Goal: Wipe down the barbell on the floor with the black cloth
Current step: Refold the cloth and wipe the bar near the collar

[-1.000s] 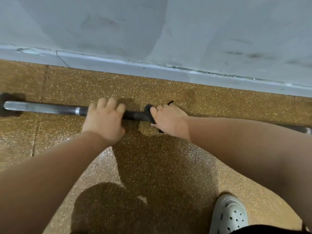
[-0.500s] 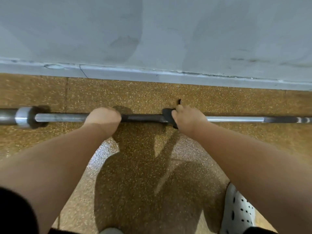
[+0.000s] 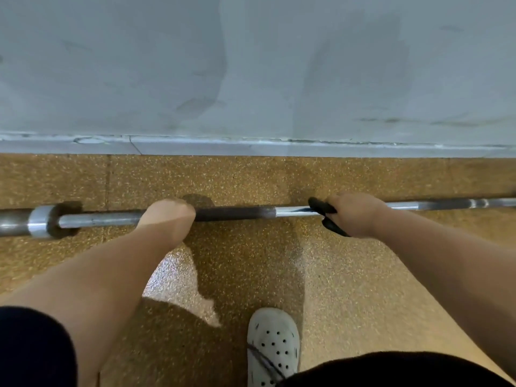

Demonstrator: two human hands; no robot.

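- Long steel barbell [image 3: 234, 214] lies flat on speckled ochre floor [image 3: 363, 289], parallel to the pale grey skirting [image 3: 251, 148], near it; a strip of bare floor runs between.
- Left hand [image 3: 167, 216]: fingers curled tight round the bar on its dark knurled part; steel collar [image 3: 42, 220] further left along the skirting line.
- Right hand [image 3: 354, 213]: closed round the black cloth [image 3: 321, 206], which wraps the bright shaft; cloth edges poke out above and below the fist.
- 1 white perforated clog [image 3: 275, 339], well back from the skirting.
- Bar runs off both frame edges.
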